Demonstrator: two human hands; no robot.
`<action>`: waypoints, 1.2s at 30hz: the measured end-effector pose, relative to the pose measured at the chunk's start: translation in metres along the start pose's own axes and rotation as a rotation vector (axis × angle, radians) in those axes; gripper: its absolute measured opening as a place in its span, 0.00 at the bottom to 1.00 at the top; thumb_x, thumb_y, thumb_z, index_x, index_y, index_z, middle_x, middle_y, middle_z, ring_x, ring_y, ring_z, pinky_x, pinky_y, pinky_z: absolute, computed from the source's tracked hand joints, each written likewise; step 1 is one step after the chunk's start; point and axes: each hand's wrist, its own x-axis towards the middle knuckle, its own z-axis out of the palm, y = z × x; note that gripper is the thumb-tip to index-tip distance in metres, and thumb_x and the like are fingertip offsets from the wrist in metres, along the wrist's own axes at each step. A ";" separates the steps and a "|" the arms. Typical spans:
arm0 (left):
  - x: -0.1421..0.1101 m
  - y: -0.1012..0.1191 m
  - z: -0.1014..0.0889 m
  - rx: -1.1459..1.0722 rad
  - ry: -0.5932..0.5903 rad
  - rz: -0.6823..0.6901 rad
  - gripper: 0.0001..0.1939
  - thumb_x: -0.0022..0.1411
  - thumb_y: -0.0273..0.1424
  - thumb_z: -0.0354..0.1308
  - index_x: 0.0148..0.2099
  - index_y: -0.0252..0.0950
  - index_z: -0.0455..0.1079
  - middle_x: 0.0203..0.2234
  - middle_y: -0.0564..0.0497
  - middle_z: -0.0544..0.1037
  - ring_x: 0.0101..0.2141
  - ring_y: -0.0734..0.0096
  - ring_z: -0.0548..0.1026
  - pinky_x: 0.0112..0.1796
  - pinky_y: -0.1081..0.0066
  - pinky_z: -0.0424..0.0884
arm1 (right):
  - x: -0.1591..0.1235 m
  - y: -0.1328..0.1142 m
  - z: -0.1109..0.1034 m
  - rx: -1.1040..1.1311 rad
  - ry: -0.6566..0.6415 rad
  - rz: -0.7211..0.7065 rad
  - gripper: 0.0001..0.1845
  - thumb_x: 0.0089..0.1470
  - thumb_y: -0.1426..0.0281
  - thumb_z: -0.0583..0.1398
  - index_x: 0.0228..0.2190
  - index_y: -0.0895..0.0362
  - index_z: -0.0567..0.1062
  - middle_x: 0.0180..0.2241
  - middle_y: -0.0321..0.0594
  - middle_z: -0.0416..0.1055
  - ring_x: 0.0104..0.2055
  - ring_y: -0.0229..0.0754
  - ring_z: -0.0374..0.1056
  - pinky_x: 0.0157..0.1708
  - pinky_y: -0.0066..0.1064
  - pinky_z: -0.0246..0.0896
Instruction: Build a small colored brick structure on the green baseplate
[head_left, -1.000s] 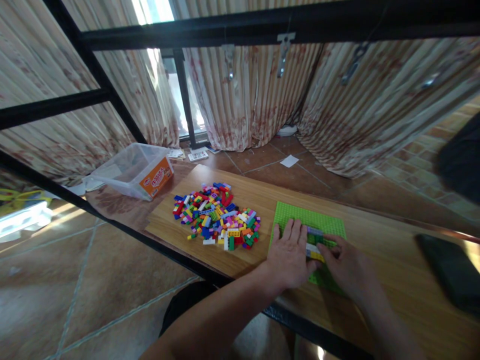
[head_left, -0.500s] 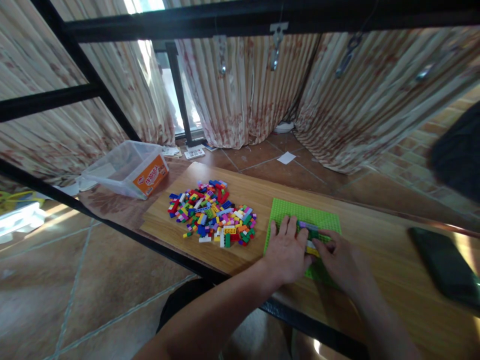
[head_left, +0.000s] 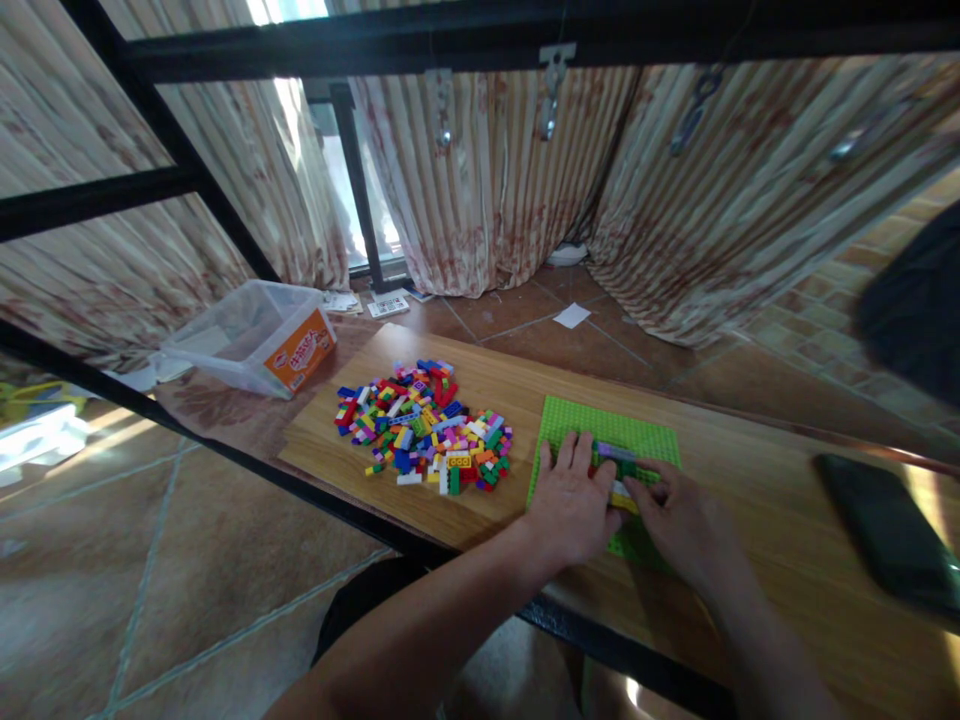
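A bright green studded baseplate [head_left: 570,415] lies on the wooden board in front of me. On it is a small cluster of building bricks [head_left: 622,497], with lilac, dark green, white, yellow and a bit of red showing. My left hand [head_left: 568,510] rests over the plate's left part; three fingers stretch across the studs, while its index finger and thumb close around the cluster's left end. From the right, my right hand [head_left: 686,515] grips the cluster's other end between thumb and bent fingers. My fingers hide part of the bricks.
Left of the plate spreads a pile of loose multicoloured bricks [head_left: 420,430]. Beyond it stands a clear plastic bin [head_left: 247,340] with an orange label. A dark phone-like slab [head_left: 889,530] lies on the wooden board [head_left: 757,470] at right. A black metal bar [head_left: 480,35] crosses overhead.
Very little differs. Both hands stay at the brick cluster on the baseplate, with only slight finger shifts. The loose pile looks the same.
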 end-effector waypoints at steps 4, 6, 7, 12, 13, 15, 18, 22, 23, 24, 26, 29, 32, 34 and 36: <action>-0.001 0.000 -0.001 -0.012 0.011 -0.001 0.25 0.63 0.42 0.54 0.60 0.39 0.65 0.66 0.37 0.55 0.65 0.44 0.53 0.59 0.39 0.55 | 0.000 0.000 0.000 0.003 -0.002 0.020 0.20 0.58 0.58 0.54 0.47 0.56 0.72 0.27 0.41 0.79 0.30 0.49 0.75 0.29 0.34 0.59; -0.001 0.000 -0.001 -0.011 0.019 -0.004 0.25 0.63 0.42 0.54 0.60 0.39 0.65 0.66 0.38 0.55 0.65 0.44 0.53 0.59 0.39 0.55 | 0.000 -0.001 0.000 -0.005 -0.003 0.011 0.21 0.59 0.58 0.54 0.47 0.56 0.72 0.27 0.41 0.79 0.30 0.49 0.75 0.29 0.35 0.59; -0.001 0.000 -0.001 -0.011 0.022 -0.004 0.25 0.63 0.42 0.55 0.60 0.39 0.65 0.66 0.38 0.55 0.65 0.44 0.53 0.59 0.39 0.55 | 0.000 -0.001 0.000 -0.007 -0.006 0.010 0.21 0.59 0.58 0.54 0.47 0.56 0.72 0.27 0.41 0.79 0.31 0.49 0.75 0.29 0.35 0.59; -0.001 0.000 0.000 -0.011 0.026 0.002 0.25 0.63 0.43 0.54 0.60 0.39 0.66 0.66 0.36 0.56 0.65 0.44 0.53 0.59 0.39 0.55 | 0.001 -0.002 -0.001 0.002 -0.021 0.037 0.21 0.59 0.58 0.54 0.48 0.56 0.72 0.28 0.41 0.79 0.31 0.49 0.75 0.30 0.35 0.59; -0.001 0.000 0.000 -0.011 0.029 0.003 0.25 0.64 0.43 0.54 0.60 0.39 0.66 0.66 0.36 0.56 0.65 0.44 0.53 0.59 0.39 0.55 | 0.001 -0.002 0.000 0.001 -0.015 0.031 0.21 0.59 0.58 0.54 0.48 0.56 0.72 0.28 0.41 0.79 0.30 0.49 0.75 0.29 0.34 0.59; -0.001 0.000 0.001 -0.015 0.033 0.003 0.25 0.63 0.43 0.54 0.60 0.39 0.66 0.66 0.36 0.55 0.65 0.43 0.53 0.59 0.39 0.55 | 0.000 -0.001 0.000 -0.009 0.002 0.002 0.20 0.59 0.59 0.54 0.48 0.57 0.72 0.28 0.42 0.78 0.30 0.48 0.74 0.29 0.34 0.59; 0.000 0.000 0.001 -0.026 0.024 0.003 0.26 0.63 0.44 0.54 0.60 0.39 0.65 0.66 0.35 0.55 0.65 0.42 0.53 0.59 0.38 0.54 | 0.000 -0.001 0.001 -0.056 0.031 -0.019 0.20 0.60 0.63 0.52 0.48 0.58 0.73 0.30 0.45 0.78 0.31 0.48 0.74 0.30 0.34 0.60; 0.002 -0.001 -0.001 -0.029 -0.003 -0.009 0.27 0.63 0.44 0.54 0.61 0.38 0.64 0.66 0.35 0.55 0.66 0.43 0.52 0.60 0.39 0.53 | 0.000 -0.002 0.000 -0.116 0.034 0.001 0.20 0.61 0.67 0.49 0.49 0.59 0.73 0.32 0.50 0.78 0.32 0.49 0.74 0.31 0.35 0.60; 0.002 -0.001 -0.002 -0.029 -0.011 -0.014 0.28 0.63 0.44 0.54 0.61 0.37 0.64 0.66 0.35 0.55 0.66 0.44 0.52 0.60 0.39 0.53 | 0.000 -0.002 0.000 -0.126 0.027 0.002 0.20 0.61 0.67 0.49 0.49 0.59 0.74 0.33 0.50 0.78 0.32 0.49 0.73 0.31 0.35 0.59; 0.002 -0.001 -0.004 -0.031 -0.020 -0.018 0.28 0.63 0.44 0.54 0.61 0.36 0.63 0.66 0.35 0.55 0.66 0.44 0.52 0.60 0.40 0.53 | 0.000 -0.002 0.000 -0.136 0.021 0.002 0.20 0.61 0.67 0.49 0.49 0.59 0.74 0.33 0.50 0.78 0.32 0.49 0.73 0.31 0.35 0.59; 0.003 -0.002 -0.008 -0.042 -0.039 -0.015 0.29 0.63 0.44 0.55 0.61 0.35 0.63 0.66 0.35 0.55 0.66 0.45 0.53 0.60 0.40 0.53 | 0.001 -0.002 0.000 -0.149 0.019 0.001 0.20 0.61 0.68 0.49 0.49 0.59 0.73 0.33 0.50 0.78 0.32 0.49 0.73 0.31 0.35 0.59; 0.003 -0.003 -0.014 -0.069 -0.054 0.000 0.28 0.63 0.41 0.55 0.62 0.34 0.62 0.66 0.36 0.57 0.65 0.45 0.55 0.60 0.43 0.55 | 0.000 -0.003 0.000 -0.143 0.025 -0.008 0.20 0.62 0.68 0.49 0.49 0.59 0.73 0.34 0.49 0.78 0.32 0.48 0.73 0.32 0.34 0.59; 0.006 -0.008 -0.020 -0.118 -0.042 0.019 0.26 0.63 0.40 0.55 0.61 0.35 0.64 0.63 0.39 0.63 0.63 0.47 0.60 0.59 0.45 0.57 | 0.000 -0.005 -0.001 -0.118 0.020 -0.003 0.18 0.62 0.68 0.50 0.49 0.59 0.73 0.34 0.48 0.79 0.32 0.48 0.73 0.31 0.34 0.58; 0.009 -0.017 -0.027 -0.163 -0.030 0.039 0.23 0.64 0.39 0.54 0.59 0.36 0.66 0.60 0.41 0.68 0.60 0.50 0.65 0.58 0.46 0.60 | -0.001 -0.006 -0.002 -0.107 0.012 0.011 0.18 0.61 0.68 0.52 0.49 0.58 0.73 0.34 0.47 0.79 0.33 0.48 0.73 0.31 0.33 0.58; 0.012 -0.034 -0.039 -0.212 -0.023 0.052 0.20 0.64 0.37 0.53 0.56 0.37 0.69 0.53 0.43 0.75 0.54 0.55 0.71 0.57 0.50 0.63 | -0.001 -0.006 -0.003 -0.104 0.005 0.014 0.17 0.62 0.68 0.52 0.49 0.58 0.73 0.33 0.46 0.79 0.33 0.47 0.74 0.32 0.33 0.58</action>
